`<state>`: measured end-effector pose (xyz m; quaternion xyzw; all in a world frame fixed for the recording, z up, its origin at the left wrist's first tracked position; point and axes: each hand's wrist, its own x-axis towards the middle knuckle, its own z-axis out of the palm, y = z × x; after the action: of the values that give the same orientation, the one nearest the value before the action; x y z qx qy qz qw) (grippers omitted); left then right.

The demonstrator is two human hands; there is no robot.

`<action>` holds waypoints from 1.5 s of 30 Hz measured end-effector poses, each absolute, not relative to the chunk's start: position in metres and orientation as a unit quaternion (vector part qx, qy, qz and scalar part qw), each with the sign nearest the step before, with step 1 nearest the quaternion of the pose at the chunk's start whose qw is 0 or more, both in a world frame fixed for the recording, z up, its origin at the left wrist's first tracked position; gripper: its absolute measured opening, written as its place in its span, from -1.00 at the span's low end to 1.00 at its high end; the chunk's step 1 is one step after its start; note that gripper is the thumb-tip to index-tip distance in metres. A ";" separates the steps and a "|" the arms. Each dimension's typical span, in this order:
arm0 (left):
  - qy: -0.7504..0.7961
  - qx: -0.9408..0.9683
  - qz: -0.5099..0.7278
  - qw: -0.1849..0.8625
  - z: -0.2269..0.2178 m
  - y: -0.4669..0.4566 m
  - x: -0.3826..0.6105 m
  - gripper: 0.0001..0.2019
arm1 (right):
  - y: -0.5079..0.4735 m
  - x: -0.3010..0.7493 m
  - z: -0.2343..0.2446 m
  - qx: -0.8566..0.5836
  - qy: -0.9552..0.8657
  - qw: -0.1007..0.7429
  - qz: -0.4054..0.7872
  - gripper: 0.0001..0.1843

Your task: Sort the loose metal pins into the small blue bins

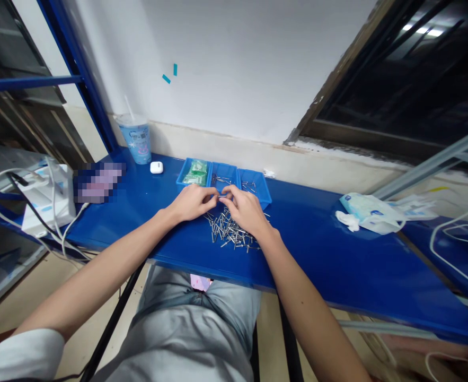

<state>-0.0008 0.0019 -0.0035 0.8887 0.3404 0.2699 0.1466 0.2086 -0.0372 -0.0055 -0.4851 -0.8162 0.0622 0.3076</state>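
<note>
My left hand and my right hand meet just above the blue worktop, and my fingers are pinched closed from both sides on a thin metal pin, though it is so small that I can barely make out how it sits between my fingertips. Right under my right hand lies a loose pile of nails, and just behind my hands stands a blue three-compartment tray, with more nails in its middle and right compartments and a green packet in the left one. The pin is slim and likely slippery, so a weak pinch could let it drop into the pile and get lost among the rest; a careless wrist could also scatter nails toward the worktop's front edge
</note>
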 end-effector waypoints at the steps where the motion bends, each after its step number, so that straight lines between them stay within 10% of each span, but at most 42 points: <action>1: 0.344 0.886 0.273 0.146 -0.003 0.002 -0.001 -0.68 | -0.037 0.209 -0.006 -0.483 -0.817 0.309 0.063 -0.87; 45: 0.319 0.898 0.264 0.148 -0.004 0.003 -0.002 -0.70 | -0.036 0.209 -0.006 -0.477 -0.826 0.297 0.048 -0.77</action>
<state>-0.0017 0.0027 -0.0041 0.8983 0.3185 0.2642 0.1476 0.2093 -0.0360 -0.0062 -0.4765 -0.8259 0.0476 0.2975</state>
